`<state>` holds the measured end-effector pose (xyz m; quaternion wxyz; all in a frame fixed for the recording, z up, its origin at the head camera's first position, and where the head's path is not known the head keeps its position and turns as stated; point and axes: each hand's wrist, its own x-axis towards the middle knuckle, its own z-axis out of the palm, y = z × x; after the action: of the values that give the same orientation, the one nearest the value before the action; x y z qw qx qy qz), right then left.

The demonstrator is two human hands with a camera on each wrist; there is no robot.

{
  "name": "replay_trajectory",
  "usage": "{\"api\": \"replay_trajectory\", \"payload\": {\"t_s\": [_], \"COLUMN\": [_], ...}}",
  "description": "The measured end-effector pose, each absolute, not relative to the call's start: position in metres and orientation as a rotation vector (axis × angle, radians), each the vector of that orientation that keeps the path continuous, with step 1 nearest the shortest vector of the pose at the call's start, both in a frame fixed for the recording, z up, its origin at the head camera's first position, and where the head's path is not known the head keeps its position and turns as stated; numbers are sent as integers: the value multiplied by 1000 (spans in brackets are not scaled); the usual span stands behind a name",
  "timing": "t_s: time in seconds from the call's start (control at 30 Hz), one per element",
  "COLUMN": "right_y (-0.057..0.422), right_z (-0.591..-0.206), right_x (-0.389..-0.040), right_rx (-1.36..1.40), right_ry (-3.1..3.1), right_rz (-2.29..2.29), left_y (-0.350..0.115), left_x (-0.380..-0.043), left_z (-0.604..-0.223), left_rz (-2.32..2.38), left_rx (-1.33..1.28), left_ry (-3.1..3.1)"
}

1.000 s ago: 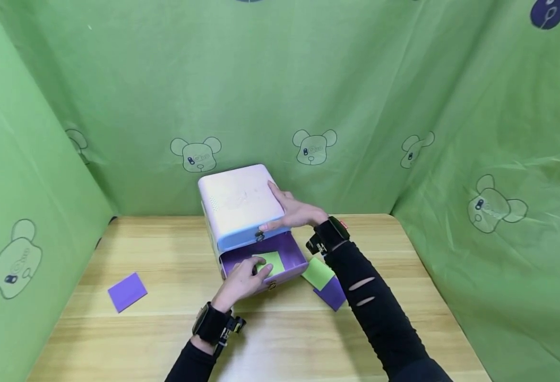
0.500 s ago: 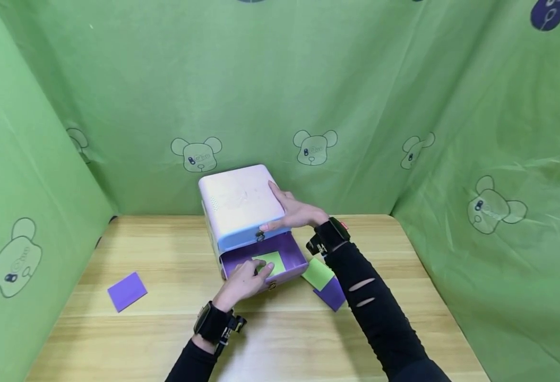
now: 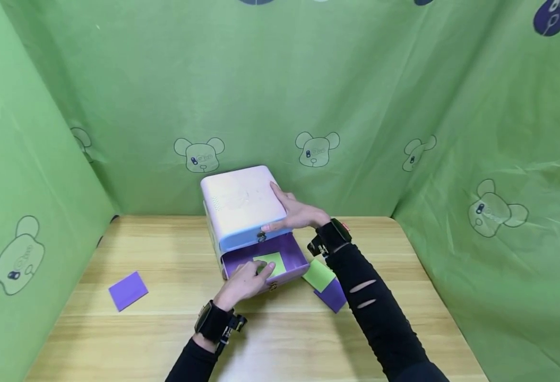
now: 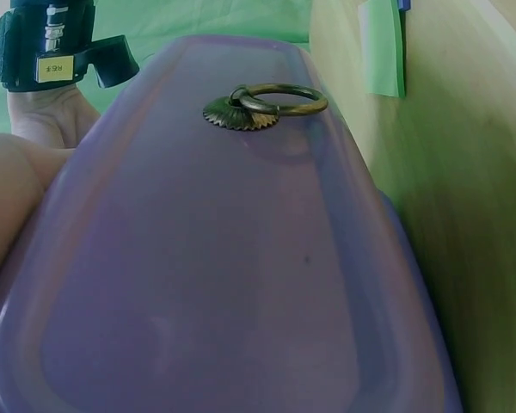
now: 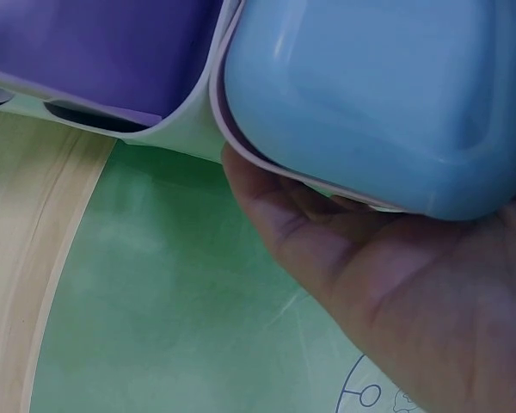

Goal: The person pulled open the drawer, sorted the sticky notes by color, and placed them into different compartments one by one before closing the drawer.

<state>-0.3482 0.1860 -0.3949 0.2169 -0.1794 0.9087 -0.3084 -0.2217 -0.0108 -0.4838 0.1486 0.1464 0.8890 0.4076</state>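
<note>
Purple drawer (image 3: 295, 270) out, green paper (image 3: 276, 260) inside | our left hand (image 3: 242, 283) in it, half curled, hold unclear | our right hand (image 3: 296, 212), bent round, grips the box (image 3: 241, 201)

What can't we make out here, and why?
Head: some fingers of the left grip, hidden by its back; any hold on the green sheet is unclear.
Left wrist: inside of the lower drawer, hidden by its front.
Head: contents of the blue drawer, hidden by its front.
Head: right-hand purple sheet, partly under another green sheet.
Right wrist: right grip, cut off by right edge.
</note>
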Motion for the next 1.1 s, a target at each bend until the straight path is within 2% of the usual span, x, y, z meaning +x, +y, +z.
{"api": "replay_trajectory", "payload": {"t_s": [0.63,1.1], "right_y": [185,184], "right_z": [-393,-393], "right_x": [-348,-347], "right_rx": [-498,-493], "right_ry": [2533,2511], "right_rz": [-818,-868], "left_y": [-16,-18], "left_x": [-222,-211], "left_z": [-476,-441], "left_rz": [1307,1592], "left_rx": [483,850], "left_ry": [2626,2836]}}
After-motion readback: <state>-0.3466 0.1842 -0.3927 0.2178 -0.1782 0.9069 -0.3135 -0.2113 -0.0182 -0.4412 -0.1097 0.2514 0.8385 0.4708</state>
